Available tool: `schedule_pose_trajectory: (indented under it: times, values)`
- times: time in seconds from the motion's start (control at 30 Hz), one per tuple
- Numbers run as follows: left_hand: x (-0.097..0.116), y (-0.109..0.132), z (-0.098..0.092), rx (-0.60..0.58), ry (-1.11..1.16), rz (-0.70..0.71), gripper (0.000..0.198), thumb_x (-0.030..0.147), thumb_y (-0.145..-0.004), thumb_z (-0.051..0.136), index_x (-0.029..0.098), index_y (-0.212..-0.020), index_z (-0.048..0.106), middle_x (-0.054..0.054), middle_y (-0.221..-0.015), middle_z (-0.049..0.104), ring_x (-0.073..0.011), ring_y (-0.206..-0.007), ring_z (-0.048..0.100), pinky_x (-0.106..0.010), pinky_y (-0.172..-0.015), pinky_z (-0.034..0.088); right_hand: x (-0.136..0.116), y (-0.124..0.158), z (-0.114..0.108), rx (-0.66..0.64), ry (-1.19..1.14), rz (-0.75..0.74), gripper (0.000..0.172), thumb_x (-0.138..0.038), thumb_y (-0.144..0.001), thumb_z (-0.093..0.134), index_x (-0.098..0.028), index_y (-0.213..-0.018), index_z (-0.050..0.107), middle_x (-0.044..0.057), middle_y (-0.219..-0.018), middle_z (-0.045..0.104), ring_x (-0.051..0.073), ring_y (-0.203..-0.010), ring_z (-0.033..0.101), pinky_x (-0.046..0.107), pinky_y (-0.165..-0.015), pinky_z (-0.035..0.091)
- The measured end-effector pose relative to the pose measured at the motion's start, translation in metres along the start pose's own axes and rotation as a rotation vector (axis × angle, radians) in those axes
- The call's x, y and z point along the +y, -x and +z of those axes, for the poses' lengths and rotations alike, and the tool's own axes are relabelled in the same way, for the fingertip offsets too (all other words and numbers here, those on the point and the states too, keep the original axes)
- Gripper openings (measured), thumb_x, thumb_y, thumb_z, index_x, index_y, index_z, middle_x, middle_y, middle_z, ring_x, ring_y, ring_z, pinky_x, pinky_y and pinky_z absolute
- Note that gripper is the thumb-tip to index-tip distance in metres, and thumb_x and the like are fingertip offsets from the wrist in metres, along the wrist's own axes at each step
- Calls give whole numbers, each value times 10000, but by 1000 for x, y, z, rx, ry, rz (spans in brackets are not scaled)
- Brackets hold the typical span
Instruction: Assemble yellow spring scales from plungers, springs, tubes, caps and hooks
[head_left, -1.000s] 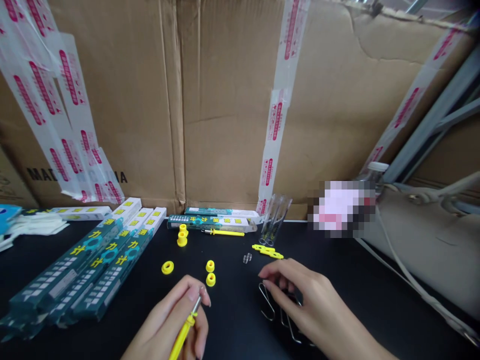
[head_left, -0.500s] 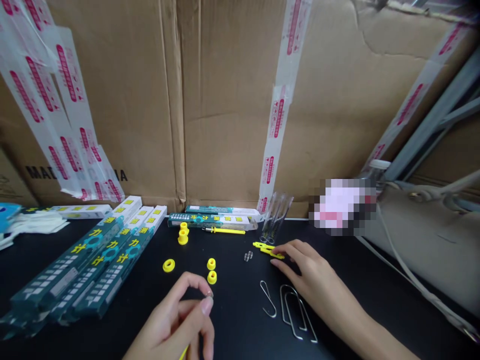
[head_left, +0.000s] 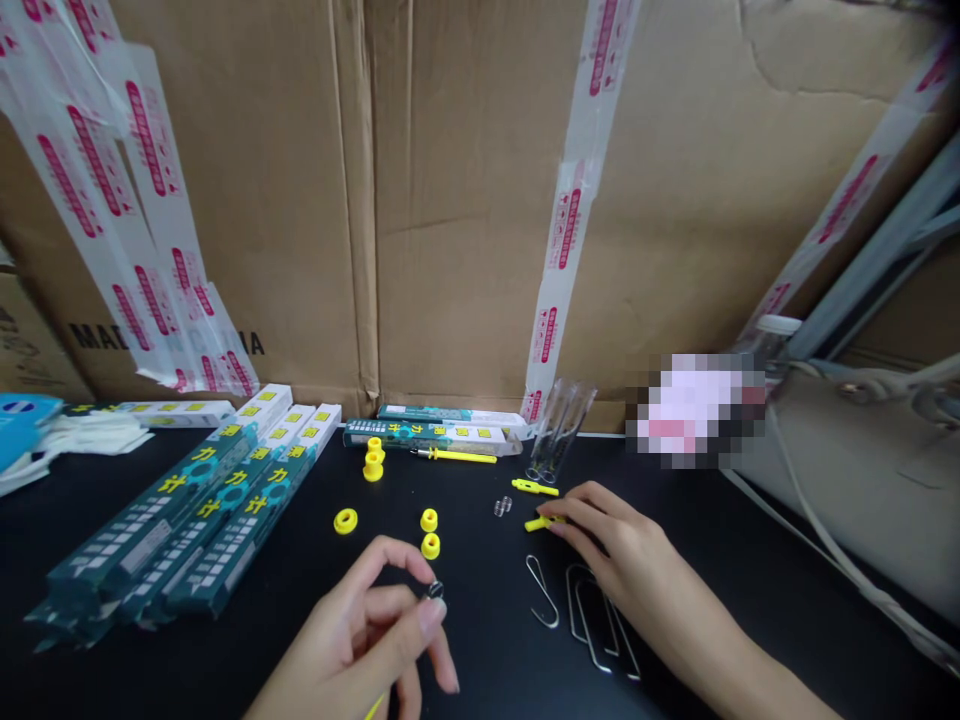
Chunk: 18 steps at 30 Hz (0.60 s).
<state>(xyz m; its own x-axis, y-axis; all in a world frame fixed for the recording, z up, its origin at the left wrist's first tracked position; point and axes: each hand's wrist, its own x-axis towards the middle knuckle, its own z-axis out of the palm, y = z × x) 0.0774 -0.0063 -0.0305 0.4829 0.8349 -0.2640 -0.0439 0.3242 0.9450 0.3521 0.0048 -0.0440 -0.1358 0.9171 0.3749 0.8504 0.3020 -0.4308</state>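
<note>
Between the thumb and forefinger of my left hand (head_left: 375,630) is a small shiny, dark ring-like piece (head_left: 436,591), too small to make out fully. A bit of a yellow rod (head_left: 376,706) shows under that palm, the rest hidden. My right hand (head_left: 611,535) pinches a short yellow plastic piece (head_left: 538,523) at its right end, low over the black table. A similar yellow piece (head_left: 535,487) lies just behind it. Left of these are small clear coils or rings (head_left: 502,506). A metal S-hook (head_left: 541,592) and larger bent wire hooks (head_left: 600,625) lie near my right wrist.
Yellow caps (head_left: 430,545), a yellow ring (head_left: 346,521) and a yellow-handled rod (head_left: 461,457) lie mid-table. Clear tubes (head_left: 559,435) stand behind. Long green boxes (head_left: 217,510) lie left, a beige bag (head_left: 862,480) right. A big cardboard box (head_left: 457,200) walls off the back.
My right hand has drawn one yellow piece toward me, apart from the other. The left hand's small piece is more exposed, its lower fingers spread more. The view has shifted slightly.
</note>
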Motion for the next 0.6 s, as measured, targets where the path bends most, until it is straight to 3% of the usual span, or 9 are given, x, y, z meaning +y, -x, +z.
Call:
schedule_pose_trajectory:
  times: [0.2,0.33,0.4,0.43,0.5,0.6]
  values:
    - [0,-1,0,-30,10,1,520,673,-793,724,233,-919,477,22,-703,739,-40,-355,545,-51,-257,295,-4,-1,-7,28,-74,67,172,-256,-950,545,-216,-872,692,105,-921,682,325,-861,661,518,-797,525]
    - [4,1,0,-37,5,-35,579,701,-757,737,228,-991,497,-10,-812,782,-64,-414,604,-84,-280,307,-18,0,-8,38,-219,139,149,-333,-950,580,-211,-915,656,76,-868,688,263,-787,671,441,-747,544]
    - [4,1,0,-41,-7,-40,593,706,-758,731,233,-1016,484,-41,-881,804,-72,-445,617,-106,-318,319,-31,5,-4,4,-419,192,238,-419,-944,616,-218,-1060,669,39,-865,698,212,-788,689,352,-736,571]
    - [4,2,0,-50,-19,-37,597,711,-759,725,234,-1017,475,-55,-897,812,-66,-454,606,-114,-354,334,-38,8,0,-50,-653,265,316,-449,-913,669,-222,-1133,680,19,-850,689,192,-793,686,315,-735,571]
    - [1,3,-1,-74,-72,-30,601,732,-770,695,236,-1020,464,-71,-889,819,-56,-476,565,-122,-416,344,-52,16,9,-115,-1063,385,364,-468,-804,811,-217,-1057,733,-25,-772,662,136,-707,661,252,-707,560]
    - [-5,6,1,-115,-200,-38,583,767,-805,616,242,-1017,480,-68,-847,806,-75,-529,519,-122,-420,296,-67,24,21,-259,-1417,424,257,-347,-782,877,-185,-908,722,-3,-856,720,122,-760,707,246,-780,567]
